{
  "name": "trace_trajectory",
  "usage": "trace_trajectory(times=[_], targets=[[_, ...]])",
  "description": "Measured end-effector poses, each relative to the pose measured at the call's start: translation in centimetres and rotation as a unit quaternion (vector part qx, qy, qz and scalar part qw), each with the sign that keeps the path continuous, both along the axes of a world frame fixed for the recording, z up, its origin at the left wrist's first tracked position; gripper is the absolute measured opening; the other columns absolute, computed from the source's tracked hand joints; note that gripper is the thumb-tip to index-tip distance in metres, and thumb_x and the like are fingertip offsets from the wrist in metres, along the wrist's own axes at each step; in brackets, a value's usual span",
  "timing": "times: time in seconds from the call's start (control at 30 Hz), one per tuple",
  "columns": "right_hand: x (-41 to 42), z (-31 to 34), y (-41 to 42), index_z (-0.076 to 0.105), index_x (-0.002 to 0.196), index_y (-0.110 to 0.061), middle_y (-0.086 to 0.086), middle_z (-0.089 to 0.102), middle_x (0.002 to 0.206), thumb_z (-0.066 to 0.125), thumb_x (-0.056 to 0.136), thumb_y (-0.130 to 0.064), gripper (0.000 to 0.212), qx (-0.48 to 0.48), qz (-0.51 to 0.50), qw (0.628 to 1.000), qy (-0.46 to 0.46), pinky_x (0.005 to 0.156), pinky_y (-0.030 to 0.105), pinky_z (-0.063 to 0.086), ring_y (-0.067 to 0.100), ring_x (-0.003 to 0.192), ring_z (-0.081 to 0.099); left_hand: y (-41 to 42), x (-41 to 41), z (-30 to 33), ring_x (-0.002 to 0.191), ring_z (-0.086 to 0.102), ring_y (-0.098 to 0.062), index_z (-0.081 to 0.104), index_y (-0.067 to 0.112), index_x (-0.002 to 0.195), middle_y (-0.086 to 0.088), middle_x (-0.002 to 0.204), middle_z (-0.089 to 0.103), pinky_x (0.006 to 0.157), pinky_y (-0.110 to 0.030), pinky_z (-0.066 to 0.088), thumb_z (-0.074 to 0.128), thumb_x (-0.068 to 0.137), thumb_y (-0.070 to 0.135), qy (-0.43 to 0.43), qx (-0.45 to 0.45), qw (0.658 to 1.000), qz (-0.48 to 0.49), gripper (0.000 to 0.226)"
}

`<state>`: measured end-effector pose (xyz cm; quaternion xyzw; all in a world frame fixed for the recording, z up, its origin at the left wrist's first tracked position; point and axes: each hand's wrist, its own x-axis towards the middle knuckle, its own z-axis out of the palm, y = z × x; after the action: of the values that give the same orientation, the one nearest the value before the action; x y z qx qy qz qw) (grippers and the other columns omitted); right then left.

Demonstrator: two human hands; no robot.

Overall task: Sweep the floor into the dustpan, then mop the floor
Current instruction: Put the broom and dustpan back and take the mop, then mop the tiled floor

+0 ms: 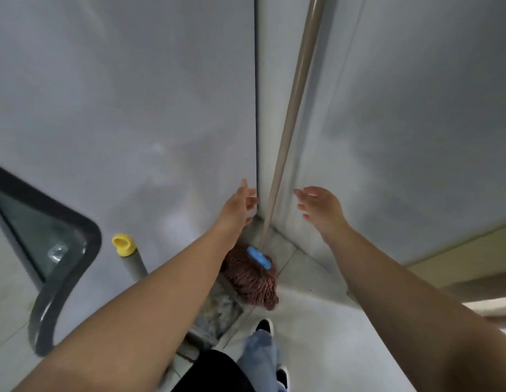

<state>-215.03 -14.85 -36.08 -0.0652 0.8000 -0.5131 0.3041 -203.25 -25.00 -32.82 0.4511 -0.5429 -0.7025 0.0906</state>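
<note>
Both bare hands, L point(240, 206) & R point(321, 206), fingers apart, flank smooth tan mop pole point(291, 114) w/o touching.

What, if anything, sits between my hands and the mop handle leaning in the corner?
Nothing visible does. The mop handle leans in the wall corner, and the left hand and right hand are open on either side of it, with only bare gaps between. The dustpan lies lower, beside the mop head.
</note>
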Motion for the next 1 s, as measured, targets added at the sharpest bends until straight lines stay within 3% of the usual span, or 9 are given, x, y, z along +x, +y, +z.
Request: trace_trajectory(times=[0.2,0.37,0.47,0.57,0.67,0.73,0.83,0.9,1.0], targets=[[-4.6,1.1,-3.8,0.056,0.123,-0.007,0.012,0.059,0.125,0.062,0.088,-0.034,0.045,0.005,0.024,0.999,0.021,0.105,0.043,0.041,0.026,0.117,0.056,-3.7,-5.3,0.8,0.118,0.044,-0.02,0.047,0.005,0.132,-0.007,0.115,0.051,0.101,-0.034,0.031,0.024,0.1,0.041,0.045,0.026,0.999,0.0,0.054],[-7.9,1.5,-7.3,0.057,0.122,-0.007,0.003,0.058,0.103,0.063,0.087,-0.038,0.047,-0.017,0.03,0.999,0.03,0.101,0.04,0.045,0.019,0.102,0.057,-6.6,-8.8,1.2,0.127,0.041,-0.021,0.045,0.008,0.133,-0.011,0.135,0.049,0.102,-0.035,0.032,0.017,0.101,0.042,0.036,-0.042,0.997,-0.059,0.055],[-9.7,1.6,-8.5,0.054,0.127,-0.009,0.004,0.058,0.107,0.06,0.088,-0.041,0.051,-0.014,0.044,0.998,0.053,0.1,0.04,0.046,0.019,0.101,0.056,-7.6,-10.6,0.9,0.134,0.035,-0.021,0.04,0.008,0.137,-0.01,0.141,0.044,0.107,-0.036,0.028,0.016,0.1,0.043,0.023,-0.037,0.996,-0.083,0.056],[-11.9,1.7,-9.7,0.048,0.135,-0.014,0.003,0.056,0.129,0.06,0.086,-0.045,0.059,-0.012,0.056,0.995,0.076,0.089,0.026,0.047,0.018,0.114,0.055,-8.0,-12.8,0.3,0.136,0.032,-0.021,0.036,0.009,0.141,-0.009,0.145,0.039,0.11,-0.036,0.025,0.018,0.1,0.045,0.012,-0.029,0.995,-0.099,0.057],[-14.2,1.7,-11.3,0.049,0.135,-0.017,-0.003,0.056,0.13,0.061,0.085,-0.044,0.058,-0.015,0.09,0.992,0.088,0.078,0.014,0.036,0.009,0.114,0.053,-8.7,-15.1,0.0,0.137,0.03,-0.021,0.034,0.011,0.142,-0.009,0.148,0.037,0.115,-0.038,0.022,0.018,0.1,0.044,-0.013,-0.027,0.996,-0.088,0.056],[-15.4,1.5,-12.3,0.058,0.123,-0.019,-0.004,0.061,0.123,0.062,0.085,-0.04,0.044,-0.038,0.123,0.988,0.082,0.081,0.019,0.039,0.011,0.113,0.056,-9.1,-16.2,-0.3,0.138,0.029,-0.022,0.034,0.01,0.142,-0.01,0.148,0.035,0.114,-0.038,0.021,0.017,0.101,0.042,-0.024,-0.002,0.998,-0.053,0.055],[-16.4,1.3,-13.6,0.062,0.089,-0.034,-0.016,0.066,0.094,0.064,0.086,-0.03,0.005,-0.069,0.19,0.974,0.098,0.07,0.009,0.04,0.002,0.096,0.06,-9.2,-17.4,-1.0,0.136,0.032,-0.021,0.036,0.016,0.141,-0.009,0.145,0.039,0.104,-0.033,0.029,0.018,0.1,0.044,-0.022,-0.002,0.999,-0.031,0.054],[-16.7,1.0,-14.2,0.062,0.077,-0.036,-0.023,0.067,0.074,0.065,0.086,-0.026,0.014,-0.106,0.207,0.968,0.092,0.063,0.002,0.042,-0.012,0.078,0.061,-9.2,-18.0,-1.4,0.127,0.041,-0.018,0.042,0.018,0.137,-0.006,0.137,0.046,0.093,-0.028,0.033,0.016,0.101,0.043,-0.027,-0.009,0.999,-0.02,0.051],[-16.9,0.3,-14.9,0.066,0.077,-0.026,-0.025,0.067,0.064,0.065,0.086,-0.019,0.011,-0.146,0.205,0.963,0.093,0.059,-0.002,0.042,-0.016,0.065,0.06,-9.0,-18.5,-1.8,0.099,0.049,-0.007,0.051,0.025,0.122,0.003,0.113,0.051,0.075,-0.023,0.04,0.017,0.101,0.041,-0.007,0.003,1.0,0.019,0.044]])
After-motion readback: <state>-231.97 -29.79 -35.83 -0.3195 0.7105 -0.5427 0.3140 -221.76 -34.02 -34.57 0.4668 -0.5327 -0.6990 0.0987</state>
